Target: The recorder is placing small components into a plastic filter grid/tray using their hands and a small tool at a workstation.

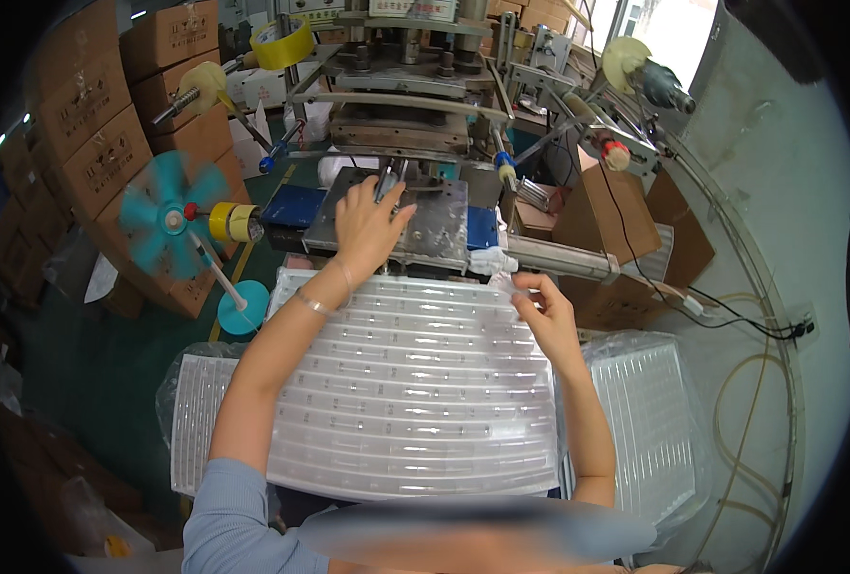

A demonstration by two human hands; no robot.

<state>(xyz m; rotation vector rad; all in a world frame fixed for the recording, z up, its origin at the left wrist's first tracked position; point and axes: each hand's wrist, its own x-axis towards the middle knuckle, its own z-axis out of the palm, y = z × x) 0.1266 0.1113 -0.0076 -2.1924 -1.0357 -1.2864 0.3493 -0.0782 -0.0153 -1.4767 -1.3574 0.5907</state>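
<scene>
Clear ribbed plastic tray [411,392] lay across my lap in the head view, just below the press machine [401,86]. My left hand [368,225] rested palm-down on the grey metal plate [439,225] of the press, fingers loosely spread, gripping nothing I could make out. My right hand [543,311] pinched the tray's far right corner, fingers curled together on its edge.

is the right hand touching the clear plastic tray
Touching. The head view shows the right hand with its fingertips pinching the far edge of the clear ribbed plastic tray, with no gap between them.
</scene>
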